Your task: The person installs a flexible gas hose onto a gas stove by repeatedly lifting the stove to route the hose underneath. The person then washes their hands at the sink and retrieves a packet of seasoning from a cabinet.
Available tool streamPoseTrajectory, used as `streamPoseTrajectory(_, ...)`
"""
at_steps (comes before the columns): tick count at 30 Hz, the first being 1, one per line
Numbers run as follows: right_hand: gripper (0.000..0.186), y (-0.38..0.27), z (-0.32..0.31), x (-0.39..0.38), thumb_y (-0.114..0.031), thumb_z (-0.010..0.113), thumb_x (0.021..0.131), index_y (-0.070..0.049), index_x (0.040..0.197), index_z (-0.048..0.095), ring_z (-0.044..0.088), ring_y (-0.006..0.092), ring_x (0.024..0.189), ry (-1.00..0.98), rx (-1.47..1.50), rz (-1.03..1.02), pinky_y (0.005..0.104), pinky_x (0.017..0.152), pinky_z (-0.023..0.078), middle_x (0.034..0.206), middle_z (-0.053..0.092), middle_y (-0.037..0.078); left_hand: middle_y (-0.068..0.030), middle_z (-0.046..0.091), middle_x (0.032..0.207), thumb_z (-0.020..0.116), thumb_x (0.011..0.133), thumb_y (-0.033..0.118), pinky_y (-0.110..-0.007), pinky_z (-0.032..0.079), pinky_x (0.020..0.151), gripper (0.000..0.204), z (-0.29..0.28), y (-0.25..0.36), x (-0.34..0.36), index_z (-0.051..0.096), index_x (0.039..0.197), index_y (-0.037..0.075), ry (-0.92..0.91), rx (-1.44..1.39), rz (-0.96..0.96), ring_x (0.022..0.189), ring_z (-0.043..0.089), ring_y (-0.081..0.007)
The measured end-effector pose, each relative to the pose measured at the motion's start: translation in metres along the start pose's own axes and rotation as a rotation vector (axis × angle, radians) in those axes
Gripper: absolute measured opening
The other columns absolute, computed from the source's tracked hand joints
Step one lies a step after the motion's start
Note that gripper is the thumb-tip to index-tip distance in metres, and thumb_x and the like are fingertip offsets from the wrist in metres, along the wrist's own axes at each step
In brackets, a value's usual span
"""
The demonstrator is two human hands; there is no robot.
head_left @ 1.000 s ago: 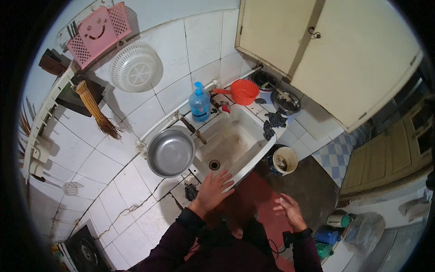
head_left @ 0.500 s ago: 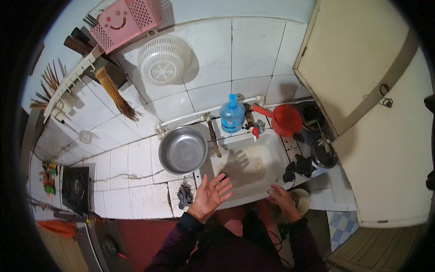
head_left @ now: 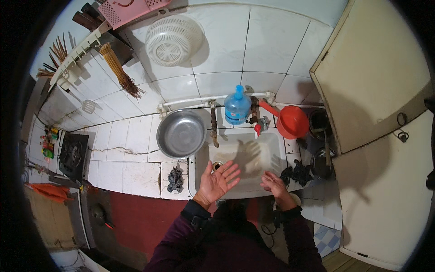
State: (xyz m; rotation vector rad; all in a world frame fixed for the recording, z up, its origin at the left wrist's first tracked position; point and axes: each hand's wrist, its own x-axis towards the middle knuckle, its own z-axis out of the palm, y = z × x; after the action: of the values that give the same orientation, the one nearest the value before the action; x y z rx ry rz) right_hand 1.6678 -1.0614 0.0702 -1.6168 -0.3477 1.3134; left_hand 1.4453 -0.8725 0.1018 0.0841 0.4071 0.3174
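Over the front part of a white sink [head_left: 244, 177], my left hand [head_left: 218, 183] is held palm up, fingers spread, with nothing in it. To its right, my right hand [head_left: 275, 187] hovers near the sink's front right corner, its fingers stretched and holding nothing. Neither hand touches anything. A shadow of a hand falls on the sink's floor. Behind the sink are a brown-stained faucet [head_left: 214, 129], a blue plastic bottle [head_left: 237, 109] and a tap with a red handle [head_left: 258, 128]. A grey metal basin [head_left: 181, 133] sits on the tiled counter at the left.
A red dipper [head_left: 292, 122], black crumpled cloth [head_left: 300, 173] and dark pots [head_left: 322, 163] stand right of the sink. Another dark cloth [head_left: 175, 179] lies front left. A white colander [head_left: 172, 43] and straw brush [head_left: 118, 68] hang on the wall. A stove [head_left: 73, 152] is far left.
The view has shifted, so the sink and counter sit a little higher in the picture. My right hand has lifted and come inward, closer to the left hand, which stays open.
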Motion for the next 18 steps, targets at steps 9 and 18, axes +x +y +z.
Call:
streamPoseTrajectory(9, 0.084, -0.022, 0.002, -0.005, -0.045, 0.068, 0.093, 0.000, 0.156, 0.035, 0.061, 0.0220, 0.113, 0.037, -0.074, 0.000, 0.0360, 0.094, 0.043, 0.142, 0.057, 0.016, -0.0194, 0.041, 0.158, 0.033, 0.103, 0.067, -0.052, 0.033, 0.120, 0.083, -0.020, 0.004, 0.019, 0.037, 0.155, 0.002, -0.005, -0.047, -0.044, 0.145, 0.039, -0.0362)
streamPoseTrajectory(18, 0.084, -0.022, 0.015, 0.018, -0.043, 0.072, 0.094, 0.001, 0.156, 0.036, 0.063, 0.0227, 0.115, 0.097, -0.061, 0.046, 0.0369, 0.096, 0.047, 0.148, 0.051, 0.020, -0.0201, 0.037, 0.160, 0.028, 0.105, 0.067, -0.051, 0.032, 0.120, 0.082, -0.032, 0.020, 0.033, 0.035, 0.156, 0.002, -0.016, -0.129, -0.072, 0.148, 0.036, -0.0368)
